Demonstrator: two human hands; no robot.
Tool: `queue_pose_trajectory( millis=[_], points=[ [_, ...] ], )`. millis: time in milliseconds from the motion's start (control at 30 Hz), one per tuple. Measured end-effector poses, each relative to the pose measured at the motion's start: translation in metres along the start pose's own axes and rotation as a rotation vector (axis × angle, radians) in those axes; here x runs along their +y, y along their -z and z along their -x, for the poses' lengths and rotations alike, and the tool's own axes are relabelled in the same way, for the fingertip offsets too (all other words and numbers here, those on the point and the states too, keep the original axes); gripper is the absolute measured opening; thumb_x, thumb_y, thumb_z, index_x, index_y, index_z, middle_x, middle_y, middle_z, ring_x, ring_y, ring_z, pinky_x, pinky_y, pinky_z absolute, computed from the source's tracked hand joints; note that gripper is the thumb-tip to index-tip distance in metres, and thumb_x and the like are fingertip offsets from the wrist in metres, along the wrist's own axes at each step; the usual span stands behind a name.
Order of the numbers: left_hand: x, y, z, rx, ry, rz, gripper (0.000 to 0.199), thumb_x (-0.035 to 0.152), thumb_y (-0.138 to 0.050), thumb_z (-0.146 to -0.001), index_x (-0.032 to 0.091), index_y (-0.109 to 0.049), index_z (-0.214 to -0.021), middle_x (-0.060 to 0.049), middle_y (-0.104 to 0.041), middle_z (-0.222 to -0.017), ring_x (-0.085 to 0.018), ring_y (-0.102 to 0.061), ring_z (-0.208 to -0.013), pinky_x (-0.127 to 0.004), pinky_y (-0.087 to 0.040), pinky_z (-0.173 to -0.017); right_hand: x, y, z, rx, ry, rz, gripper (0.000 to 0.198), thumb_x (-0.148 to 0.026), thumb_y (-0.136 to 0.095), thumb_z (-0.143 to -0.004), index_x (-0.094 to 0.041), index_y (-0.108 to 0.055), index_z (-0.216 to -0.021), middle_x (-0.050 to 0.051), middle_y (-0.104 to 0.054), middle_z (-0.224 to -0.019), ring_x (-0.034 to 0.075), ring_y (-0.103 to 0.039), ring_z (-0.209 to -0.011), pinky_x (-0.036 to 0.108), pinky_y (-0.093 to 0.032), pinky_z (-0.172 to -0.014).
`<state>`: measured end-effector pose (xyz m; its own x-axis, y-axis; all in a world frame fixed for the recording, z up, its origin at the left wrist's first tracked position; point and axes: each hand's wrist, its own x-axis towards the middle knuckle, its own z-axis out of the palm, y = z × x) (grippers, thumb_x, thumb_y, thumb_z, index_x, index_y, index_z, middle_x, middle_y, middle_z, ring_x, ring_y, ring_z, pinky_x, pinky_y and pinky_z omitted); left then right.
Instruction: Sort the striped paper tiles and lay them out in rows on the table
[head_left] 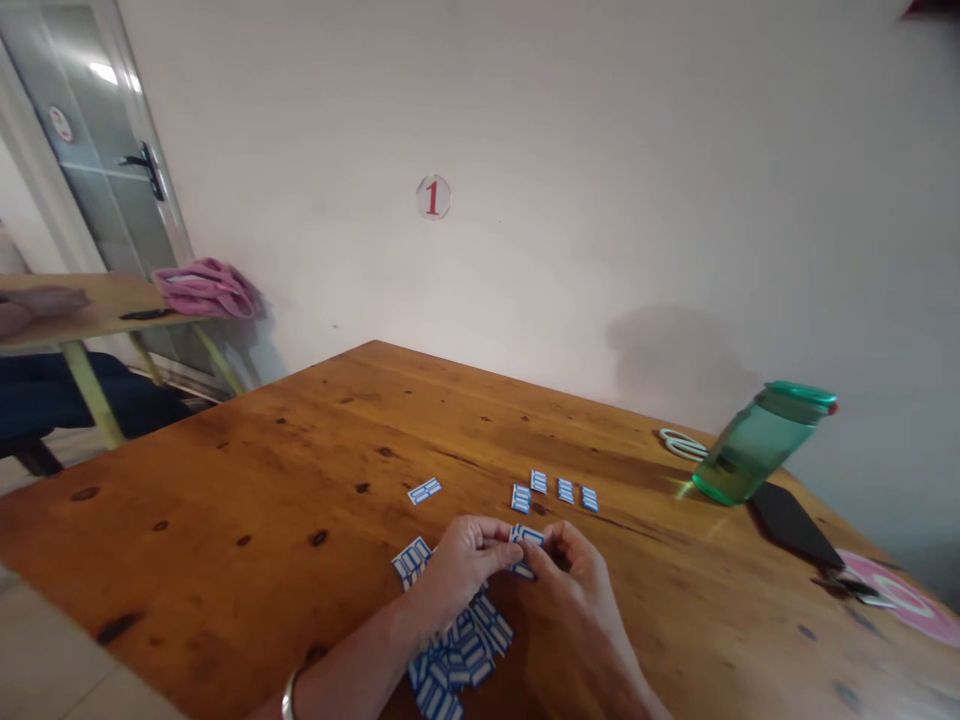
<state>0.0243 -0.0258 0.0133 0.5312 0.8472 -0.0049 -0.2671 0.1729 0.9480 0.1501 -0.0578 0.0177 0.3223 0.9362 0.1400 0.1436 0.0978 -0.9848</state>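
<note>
Between the fingertips of both hands is a small blue-and-white label piece [528,536], partly covered by the fingers. My left hand [469,555] pinches its left side, and my right hand [574,570] grips its right side. Under and beside my left forearm lies a loose pile of similar blue-and-white labels [457,650], part of it hidden by the arm. Beyond the hands, several small label stacks [566,491] sit apart on the wood. One flat label piece [424,491] lies alone to their left.
The wooden table [300,480] meets a pale wall. On the right stand a green bottle [761,445], a white cable loop [682,444], a black phone-like slab [795,525], scissors [855,590] and a pink disc [911,600]. Another table at left bears a pink cloth [206,288] and a person's arm [41,305].
</note>
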Motion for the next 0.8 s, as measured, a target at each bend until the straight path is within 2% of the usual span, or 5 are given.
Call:
queue_pose_trajectory(
  millis=[267, 433, 533, 667, 800],
  points=[
    [-0.001, 0.001, -0.001, 0.049, 0.013, -0.001, 0.031, 0.040, -0.074, -0.056, 0.013, -0.070, -0.071, -0.004, -0.067, -0.059, -0.017, -0.061, -0.062, -0.026, -0.045, -0.063, -0.003, -0.002, 0.003, -0.079, -0.071, -0.084, 0.037, -0.050, -0.067, -0.056, -0.018, -0.049, -0.057, -0.005, -0.045, -0.050, 0.008, -0.037, -0.046, 0.021, -0.030, -0.042],
    [0.013, 0.005, 0.001, 0.150, -0.004, 0.080, 0.028, 0.036, -0.075, -0.054, 0.012, -0.068, -0.067, -0.004, -0.068, -0.060, -0.016, -0.061, -0.058, -0.025, -0.046, -0.060, 0.002, -0.005, 0.007, -0.152, -0.044, -0.058, 0.036, -0.052, -0.055, -0.070, -0.019, -0.047, -0.059, -0.007, -0.039, -0.048, 0.008, -0.031, -0.043, 0.020, -0.025, -0.040],
    [0.020, 0.014, 0.000, 0.262, -0.071, 0.145, 0.024, 0.031, -0.073, -0.057, 0.012, -0.065, -0.069, -0.005, -0.068, -0.062, -0.016, -0.062, -0.058, -0.025, -0.048, -0.058, 0.009, -0.006, 0.008, -0.187, 0.048, 0.092, 0.030, -0.045, -0.049, -0.077, -0.019, -0.051, -0.062, -0.005, -0.045, -0.052, 0.010, -0.037, -0.046, 0.021, -0.029, -0.044],
    [0.025, 0.026, -0.003, 0.401, -0.166, 0.251, 0.022, 0.026, -0.073, -0.057, 0.012, -0.063, -0.069, -0.006, -0.069, -0.065, -0.018, -0.065, -0.062, -0.026, -0.049, -0.058, 0.016, -0.005, 0.010, -0.243, 0.245, 0.439, 0.016, -0.028, -0.049, -0.079, -0.019, -0.060, -0.070, 0.001, -0.060, -0.064, 0.015, -0.052, -0.059, 0.024, -0.036, -0.056],
    [0.030, 0.034, -0.004, 0.498, -0.234, 0.320, 0.019, 0.023, -0.073, -0.058, 0.011, -0.063, -0.069, -0.006, -0.069, -0.065, -0.018, -0.066, -0.063, -0.027, -0.050, -0.058, 0.017, -0.008, 0.014, -0.338, 0.341, 0.673, 0.019, -0.017, -0.043, -0.079, -0.020, -0.058, -0.069, 0.002, -0.062, -0.070, 0.016, -0.056, -0.065, 0.025, -0.036, -0.060]
  ],
)
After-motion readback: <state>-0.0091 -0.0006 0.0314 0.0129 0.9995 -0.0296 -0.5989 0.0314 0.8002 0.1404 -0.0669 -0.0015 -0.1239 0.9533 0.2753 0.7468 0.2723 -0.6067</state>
